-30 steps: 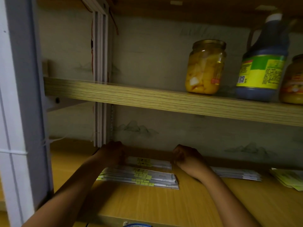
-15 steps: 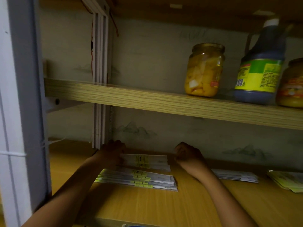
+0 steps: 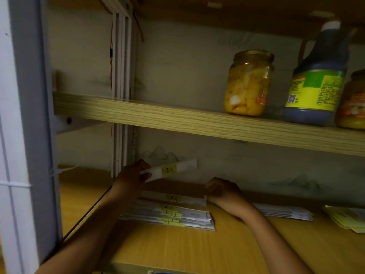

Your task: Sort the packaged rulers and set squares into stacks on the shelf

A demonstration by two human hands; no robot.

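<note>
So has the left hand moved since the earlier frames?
Yes. The left hand has lifted a packaged ruler off the lower shelf, rising towards the upper shelf board.

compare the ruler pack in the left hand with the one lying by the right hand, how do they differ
The lifted ruler pack is in the air, tilted, pinched at one end by the left hand. The back ruler pack lies flat on the lower shelf, with the right hand at its end. Both are long, white, yellow-labelled.
</note>
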